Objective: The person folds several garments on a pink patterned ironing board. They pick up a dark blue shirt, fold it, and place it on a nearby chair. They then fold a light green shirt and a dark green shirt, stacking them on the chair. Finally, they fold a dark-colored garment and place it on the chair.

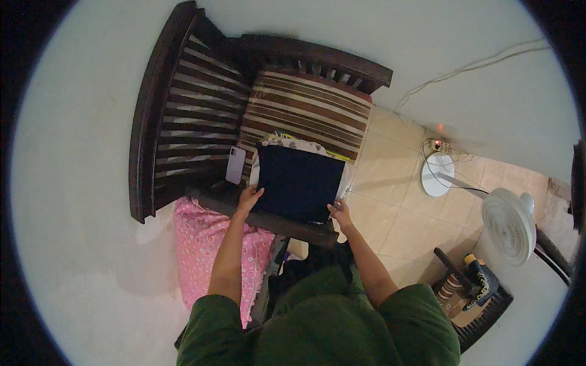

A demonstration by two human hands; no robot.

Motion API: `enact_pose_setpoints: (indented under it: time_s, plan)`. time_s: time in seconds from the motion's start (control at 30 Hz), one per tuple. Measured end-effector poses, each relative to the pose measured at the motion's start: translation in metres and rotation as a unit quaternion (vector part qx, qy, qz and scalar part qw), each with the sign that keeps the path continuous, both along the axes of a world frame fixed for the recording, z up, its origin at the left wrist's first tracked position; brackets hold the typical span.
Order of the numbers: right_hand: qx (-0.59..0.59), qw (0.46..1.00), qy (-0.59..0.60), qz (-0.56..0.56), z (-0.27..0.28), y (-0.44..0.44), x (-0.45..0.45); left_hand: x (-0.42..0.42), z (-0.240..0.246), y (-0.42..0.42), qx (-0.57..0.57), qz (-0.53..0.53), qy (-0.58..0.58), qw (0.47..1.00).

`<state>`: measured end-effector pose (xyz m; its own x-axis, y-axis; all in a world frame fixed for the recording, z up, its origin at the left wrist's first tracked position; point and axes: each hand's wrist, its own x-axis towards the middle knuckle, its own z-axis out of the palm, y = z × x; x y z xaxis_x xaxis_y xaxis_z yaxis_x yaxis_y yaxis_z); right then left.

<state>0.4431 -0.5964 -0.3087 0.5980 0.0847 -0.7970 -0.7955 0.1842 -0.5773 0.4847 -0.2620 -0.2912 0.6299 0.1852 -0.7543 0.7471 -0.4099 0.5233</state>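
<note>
A dark navy folded cloth (300, 183) lies flat in front of me, over a stack of pale patterned cloth (297, 144) on a striped seat cushion (306, 112). At the near left corner of the navy cloth is my left hand (250, 199), its thumb on the edge and its fingers partly hidden. My right hand (339, 214) touches the near right corner, with fingers curled at the edge. Whether either hand grips the cloth firmly cannot be told. Left of the stack rests a light purple phone (235, 165). Something yellow (338, 156) sticks out at the stack's far right.
The cushion sits in a dark wooden bench (316, 50) with a slatted back; its near armrest (293, 227) runs below my hands. A pink patterned pillow (201, 256) is at the left. A white standing fan (507, 226) and a power strip (440, 145) stand on the tiled floor at right.
</note>
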Motion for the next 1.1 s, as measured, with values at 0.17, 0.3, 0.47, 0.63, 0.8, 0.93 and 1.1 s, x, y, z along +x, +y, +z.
enact_pose_setpoints:
  time_s: [0.17,0.3,0.47,0.63,0.8,0.93,1.1]
  plan:
    - [-0.020,0.996,-0.086,-0.033,-0.018,0.010,-0.001,-0.007,-0.018,0.005,0.075,-0.105,-0.126,0.984]
    - [-0.083,0.991,-0.072,0.074,-0.039,0.010,-0.010,0.013,0.028,-0.019,0.212,-0.103,-0.082,0.968]
    - [-0.084,0.961,-0.036,0.262,-0.039,-0.006,-0.022,-0.005,0.041,-0.021,0.199,-0.364,0.037,0.909]
    - [-0.323,0.796,-0.185,0.477,-0.040,-0.014,-0.028,-0.040,0.040,-0.003,0.351,-0.293,-0.036,0.889]
    - [-0.445,0.827,-0.223,0.260,0.021,0.021,-0.024,-0.087,0.090,0.005,0.369,-0.152,-0.184,0.898]
    - [-0.320,0.837,-0.323,0.305,0.062,0.079,-0.034,-0.158,0.132,0.013,0.423,-0.118,-0.145,0.887]
    - [-0.150,0.789,-0.423,0.420,0.109,0.181,-0.106,-0.297,0.176,0.018,0.355,0.138,-0.124,0.916]
